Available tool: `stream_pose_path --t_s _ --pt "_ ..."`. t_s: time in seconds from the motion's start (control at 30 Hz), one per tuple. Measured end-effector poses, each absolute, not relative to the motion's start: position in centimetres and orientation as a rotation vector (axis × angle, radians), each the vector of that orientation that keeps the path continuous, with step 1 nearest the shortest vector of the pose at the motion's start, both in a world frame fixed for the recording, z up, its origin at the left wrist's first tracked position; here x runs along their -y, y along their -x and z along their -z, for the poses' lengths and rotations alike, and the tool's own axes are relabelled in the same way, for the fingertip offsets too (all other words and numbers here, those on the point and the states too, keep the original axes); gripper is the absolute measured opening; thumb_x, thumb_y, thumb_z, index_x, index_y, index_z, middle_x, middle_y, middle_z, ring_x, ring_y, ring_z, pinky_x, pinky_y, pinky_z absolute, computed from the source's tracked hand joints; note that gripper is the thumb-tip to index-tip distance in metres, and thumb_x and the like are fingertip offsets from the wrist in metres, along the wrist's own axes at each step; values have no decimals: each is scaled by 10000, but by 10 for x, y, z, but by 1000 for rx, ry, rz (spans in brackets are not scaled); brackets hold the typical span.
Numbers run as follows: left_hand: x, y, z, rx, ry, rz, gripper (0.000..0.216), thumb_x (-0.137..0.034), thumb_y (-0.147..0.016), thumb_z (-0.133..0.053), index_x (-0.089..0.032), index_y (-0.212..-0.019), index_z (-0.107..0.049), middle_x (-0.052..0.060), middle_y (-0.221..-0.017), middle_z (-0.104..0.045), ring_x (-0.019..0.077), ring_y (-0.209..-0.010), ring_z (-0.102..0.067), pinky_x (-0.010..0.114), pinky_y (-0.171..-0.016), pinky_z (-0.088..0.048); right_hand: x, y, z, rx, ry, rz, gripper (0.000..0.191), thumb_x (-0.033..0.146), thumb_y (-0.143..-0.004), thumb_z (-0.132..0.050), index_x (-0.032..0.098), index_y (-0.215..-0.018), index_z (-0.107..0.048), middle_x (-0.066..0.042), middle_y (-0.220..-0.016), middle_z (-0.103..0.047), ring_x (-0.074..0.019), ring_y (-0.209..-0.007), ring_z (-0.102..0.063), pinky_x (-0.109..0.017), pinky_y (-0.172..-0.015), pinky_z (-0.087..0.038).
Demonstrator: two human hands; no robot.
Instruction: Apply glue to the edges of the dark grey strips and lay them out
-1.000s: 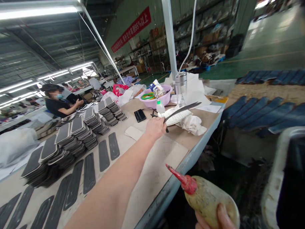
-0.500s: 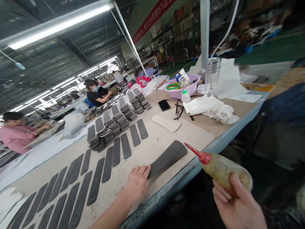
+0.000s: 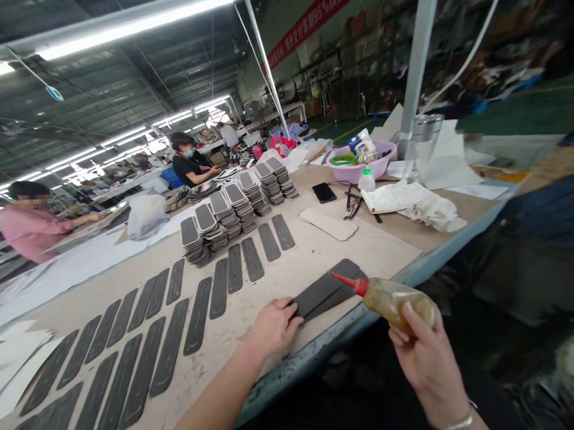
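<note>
At the table's near edge lies a small fanned stack of dark grey strips (image 3: 328,290) with rounded ends. My left hand (image 3: 276,327) pinches the stack's left end, the fingertips on top and the thumb along the near side. In my right hand (image 3: 426,354) is a squeeze bottle (image 3: 400,299), yellowish and translucent, with a long red nozzle. The bottle lies nearly level, its nozzle pointing left over the strips' far end. Left of my hands, rows of similar dark strips (image 3: 169,347) lie flat, with shiny wet-looking lines on them.
Behind the rows stand stacks of light-edged pieces (image 3: 221,217). Pale cut-outs (image 3: 329,223), a phone (image 3: 324,192), glasses (image 3: 352,201), a notebook (image 3: 385,196) and a lilac basin (image 3: 361,170) lie farther back. A metal post (image 3: 420,60) rises at the right. Two people work at left.
My right hand has brought the bottle left and tipped it nearer level, so its nozzle now overlaps the stack in view. My left hand keeps hold of the strips. The whole view has shifted slightly.
</note>
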State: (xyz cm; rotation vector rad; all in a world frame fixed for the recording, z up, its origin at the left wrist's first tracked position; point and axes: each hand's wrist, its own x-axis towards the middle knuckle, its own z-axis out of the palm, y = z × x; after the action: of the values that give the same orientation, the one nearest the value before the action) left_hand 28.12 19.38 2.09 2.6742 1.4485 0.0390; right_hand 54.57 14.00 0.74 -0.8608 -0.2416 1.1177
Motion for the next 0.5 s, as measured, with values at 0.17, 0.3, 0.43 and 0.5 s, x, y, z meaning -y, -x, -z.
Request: stream_pose_path --t_s 0.17,0.3,0.43,0.5 --pt "-186 -266 -5 -1453 -2716 -368 294 -236 -962 -375 -174 -912 -657 71 -970 -656 162 -877 -625 283 -823 -523 -137 -528 -2 469 940 -1002 537 261 -682 -786 292 -1124 -483 45 -869 -506 -47 -514 -433 -158 -391 -372" --pt "-180 -247 0 -1619 -2769 -740 184 -176 -911 -446 -149 -833 -611 78 -883 -645 174 -779 -621 300 -718 -541 -137 -517 4 590 1008 -944 567 277 -665 -796 295 -1142 -489 32 -864 -501 -58 -496 -438 -178 -373 -382" --pt "-171 -211 -20 -1832 -2709 -906 90 -172 -874 -500 -166 -836 -581 62 -867 -641 169 -804 -623 280 -713 -530 -137 -511 -3 517 955 -1003 539 270 -654 -794 323 -1108 -508 12 -925 -486 -65 -534 -438 -170 -373 -365" --pt "-156 -191 -31 -1891 -2712 -903 72 -179 -870 -513 -171 -870 -584 61 -891 -646 169 -828 -624 283 -739 -524 -135 -510 -4 533 965 -1005 520 276 -663 -782 334 -1107 -517 -4 -934 -477 -78 -556 -441 -180 -379 -359"
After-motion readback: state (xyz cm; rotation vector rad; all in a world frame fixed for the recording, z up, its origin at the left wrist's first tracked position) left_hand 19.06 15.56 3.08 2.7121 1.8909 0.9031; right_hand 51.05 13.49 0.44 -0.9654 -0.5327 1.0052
